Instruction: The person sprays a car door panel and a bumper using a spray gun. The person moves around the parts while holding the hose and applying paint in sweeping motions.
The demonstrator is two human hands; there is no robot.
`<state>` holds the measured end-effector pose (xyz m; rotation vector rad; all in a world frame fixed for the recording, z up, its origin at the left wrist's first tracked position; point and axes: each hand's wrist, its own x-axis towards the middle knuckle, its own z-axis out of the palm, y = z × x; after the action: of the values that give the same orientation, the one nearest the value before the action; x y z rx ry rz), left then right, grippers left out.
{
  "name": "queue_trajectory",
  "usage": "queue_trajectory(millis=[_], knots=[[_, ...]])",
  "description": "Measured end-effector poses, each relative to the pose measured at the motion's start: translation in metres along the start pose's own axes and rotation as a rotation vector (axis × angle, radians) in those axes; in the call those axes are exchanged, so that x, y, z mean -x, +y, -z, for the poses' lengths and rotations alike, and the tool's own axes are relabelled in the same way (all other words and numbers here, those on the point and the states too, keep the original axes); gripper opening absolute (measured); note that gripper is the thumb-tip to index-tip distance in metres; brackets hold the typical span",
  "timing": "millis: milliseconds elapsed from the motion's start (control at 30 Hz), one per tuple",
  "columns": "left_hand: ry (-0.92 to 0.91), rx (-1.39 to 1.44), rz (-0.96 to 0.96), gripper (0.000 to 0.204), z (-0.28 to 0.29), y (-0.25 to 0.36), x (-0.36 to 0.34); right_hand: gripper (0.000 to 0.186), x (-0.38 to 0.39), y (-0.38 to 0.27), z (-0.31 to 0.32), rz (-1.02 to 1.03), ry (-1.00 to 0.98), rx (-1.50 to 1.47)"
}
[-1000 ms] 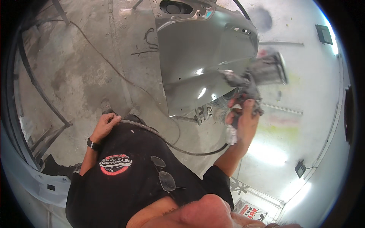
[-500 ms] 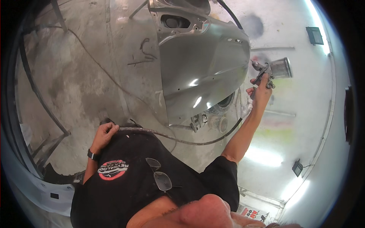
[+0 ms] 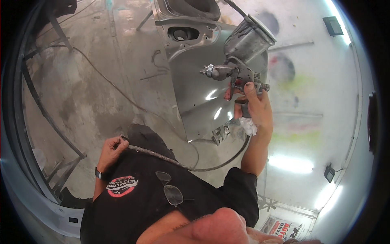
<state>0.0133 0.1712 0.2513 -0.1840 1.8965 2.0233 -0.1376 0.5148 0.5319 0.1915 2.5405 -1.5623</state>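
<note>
Spray gun (image 3: 237, 73), grey metal with a cup on top, is raised in front of the person, its nozzle pointing left over a grey car door panel (image 3: 203, 81). The right hand (image 3: 254, 107) is clamped on its grip, a finger on the trigger, with a white rag (image 3: 247, 126) bunched under the palm. The left hand (image 3: 111, 148), low by the waist and well apart from the right, is closed around the air hose (image 3: 170, 160), which loops up to the gun. Glasses (image 3: 170, 189) hang on the black shirt (image 3: 162, 203). Below lies a stained concrete floor (image 3: 93, 81).
</note>
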Motion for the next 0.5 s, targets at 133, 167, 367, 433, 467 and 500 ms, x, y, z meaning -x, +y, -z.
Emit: queue_trajectory(millis=[133, 167, 367, 433, 467, 500], knots=[[-0.030, -0.012, 0.043, 0.028, -0.003, 0.031, -0.014, 0.051, -0.048, 0.003, 0.041, 0.028, 0.082, 0.163], [-0.027, -0.016, 0.039, 0.028, -0.002, 0.039, -0.019, 0.051, -0.066, 0.007, 0.057, 0.042, 0.136, 0.190], [-0.120, -0.108, -0.101, 0.030, 0.008, 0.099, -0.064, 0.055, -0.181, 0.013, 0.166, 0.088, 0.355, 0.162], [-0.172, -0.130, -0.184, 0.033, 0.010, 0.129, -0.082, 0.055, -0.210, 0.015, 0.203, 0.079, 0.440, 0.158], [-0.184, -0.147, -0.186, 0.033, 0.010, 0.141, -0.091, 0.056, -0.227, 0.021, 0.220, 0.073, 0.495, 0.157], [-0.214, -0.134, -0.221, 0.035, 0.011, 0.152, -0.099, 0.056, -0.245, 0.026, 0.236, 0.067, 0.504, 0.138]])
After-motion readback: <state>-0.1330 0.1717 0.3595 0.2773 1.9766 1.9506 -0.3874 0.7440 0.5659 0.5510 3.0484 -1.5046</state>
